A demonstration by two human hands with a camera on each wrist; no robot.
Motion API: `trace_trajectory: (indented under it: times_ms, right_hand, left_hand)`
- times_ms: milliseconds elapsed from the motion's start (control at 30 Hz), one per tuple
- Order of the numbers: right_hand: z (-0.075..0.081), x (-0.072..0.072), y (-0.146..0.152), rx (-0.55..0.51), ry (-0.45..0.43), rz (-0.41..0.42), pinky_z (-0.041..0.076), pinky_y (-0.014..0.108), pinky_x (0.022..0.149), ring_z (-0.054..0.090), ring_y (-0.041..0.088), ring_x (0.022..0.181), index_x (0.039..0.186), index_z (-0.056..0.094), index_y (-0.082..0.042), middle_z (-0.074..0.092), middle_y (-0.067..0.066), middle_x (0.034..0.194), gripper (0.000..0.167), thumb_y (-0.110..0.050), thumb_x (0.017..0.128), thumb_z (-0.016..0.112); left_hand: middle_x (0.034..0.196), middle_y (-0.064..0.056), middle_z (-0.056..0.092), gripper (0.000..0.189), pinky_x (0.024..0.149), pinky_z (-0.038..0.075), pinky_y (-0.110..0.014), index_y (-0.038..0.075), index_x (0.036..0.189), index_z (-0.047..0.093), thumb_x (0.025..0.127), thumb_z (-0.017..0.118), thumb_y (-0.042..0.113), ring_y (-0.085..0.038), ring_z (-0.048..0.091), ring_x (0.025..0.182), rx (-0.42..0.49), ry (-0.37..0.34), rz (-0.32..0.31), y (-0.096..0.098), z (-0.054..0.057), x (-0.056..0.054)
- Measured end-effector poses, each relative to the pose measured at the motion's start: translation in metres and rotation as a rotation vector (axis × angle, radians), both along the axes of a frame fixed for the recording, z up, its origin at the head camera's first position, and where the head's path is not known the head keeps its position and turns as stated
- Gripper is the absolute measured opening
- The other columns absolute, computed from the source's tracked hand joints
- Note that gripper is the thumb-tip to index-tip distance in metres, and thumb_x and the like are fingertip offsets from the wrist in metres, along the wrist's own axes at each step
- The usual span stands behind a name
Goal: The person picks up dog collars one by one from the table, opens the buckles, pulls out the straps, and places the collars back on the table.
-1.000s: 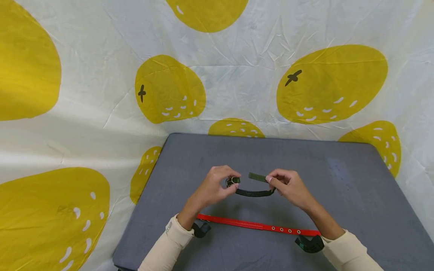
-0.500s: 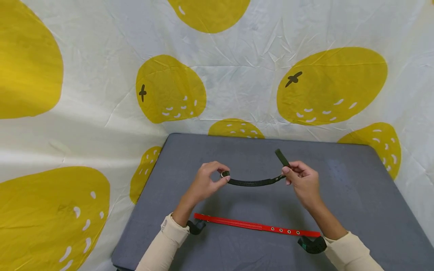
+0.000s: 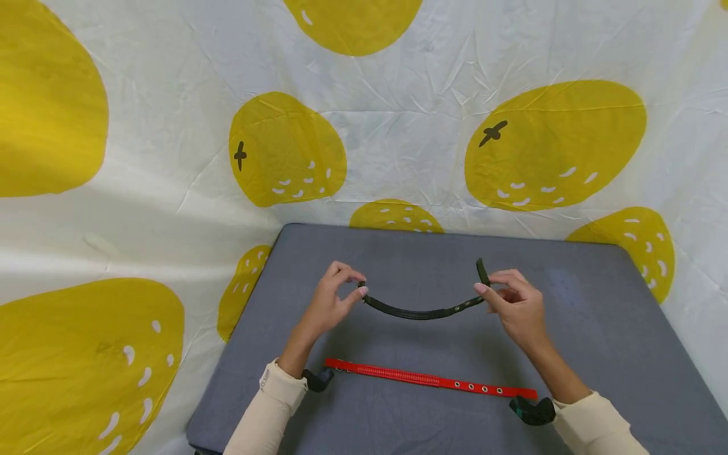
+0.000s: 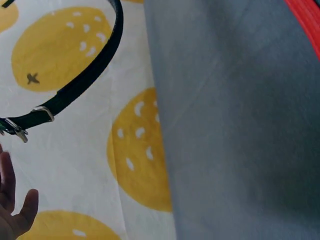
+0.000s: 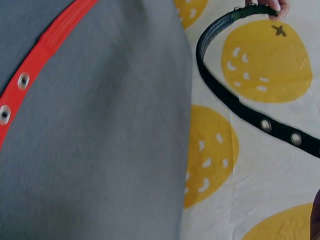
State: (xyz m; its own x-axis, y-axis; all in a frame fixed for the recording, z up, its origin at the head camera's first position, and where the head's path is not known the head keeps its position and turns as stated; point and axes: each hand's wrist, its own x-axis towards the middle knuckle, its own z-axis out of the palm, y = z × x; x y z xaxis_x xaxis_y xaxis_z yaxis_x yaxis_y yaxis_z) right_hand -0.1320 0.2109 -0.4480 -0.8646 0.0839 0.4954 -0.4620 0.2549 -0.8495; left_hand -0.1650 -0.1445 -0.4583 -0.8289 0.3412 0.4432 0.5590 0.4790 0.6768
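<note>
A dark green collar (image 3: 418,314) with a metal buckle (image 4: 18,131) and metal eyelets (image 5: 266,125) sags in a shallow curve between my hands, above the table. My left hand (image 3: 335,296) pinches its buckle end between thumb and fingertips. Toward the other end, my right hand (image 3: 516,306) pinches the strap, and the tip sticks up past the fingers. Nearer to me, a red collar (image 3: 398,374) with several eyelets lies stretched out flat on the table, below both hands.
The grey padded table (image 3: 455,259) reaches back to a white cloth (image 3: 398,145) printed with yellow fruit shapes. More of this cloth hangs along the left side. Dark wrist devices (image 3: 533,411) sit under both sleeves.
My hands have moved apart, left hand leftward and right hand rightward. The dark green collar has opened from a bent loop into a shallow curve. The red collar stays put.
</note>
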Motion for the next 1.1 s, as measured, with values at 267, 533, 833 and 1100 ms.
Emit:
trace_trajectory:
  times_ms: [267,533,833,1100]
  right_hand:
    - [0.014,0.010,0.004,0.158,-0.025,-0.033,0.033,0.025,0.044,0.040,0.009,0.046,0.088,0.071,0.006,0.059,0.006,0.079,0.012,0.014,0.079,0.075]
    - [0.002,0.009,0.017,0.189,-0.126,-0.001,0.034,0.025,0.039,0.043,0.001,0.042,0.097,0.071,0.006,0.063,-0.004,0.075,0.011,0.010,0.087,0.069]
    - [-0.027,0.001,0.042,0.254,-0.341,-0.041,0.045,0.027,0.045,0.054,0.012,0.045,0.111,0.065,-0.002,0.064,-0.014,0.078,0.017,-0.010,0.096,0.067]
    - [-0.039,0.001,0.063,0.327,-0.512,-0.009,0.039,0.029,0.044,0.052,0.016,0.046,0.114,0.067,0.001,0.057,-0.003,0.063,0.029,-0.023,0.098,0.067]
  left_hand:
    - [0.087,0.001,0.061,0.013,0.077,0.042,-0.035,0.010,0.104,0.070,0.093,0.073,0.018,-0.013,0.054,0.077,-0.104,0.011,0.052,-0.015,-0.004,-0.001]
    - [0.085,0.004,0.063,0.007,0.065,0.049,-0.027,0.014,0.101,0.067,0.096,0.069,0.018,-0.009,0.055,0.074,-0.154,-0.116,0.084,-0.021,-0.007,0.003]
    - [0.083,0.002,0.064,0.008,0.067,0.051,-0.028,0.012,0.097,0.067,0.090,0.068,0.008,-0.010,0.057,0.075,-0.135,-0.207,0.145,-0.033,-0.017,0.002]
    - [0.085,0.001,0.065,0.008,0.070,0.051,-0.028,0.013,0.097,0.068,0.091,0.069,0.008,-0.011,0.058,0.076,-0.124,-0.284,0.165,-0.047,-0.031,-0.002]
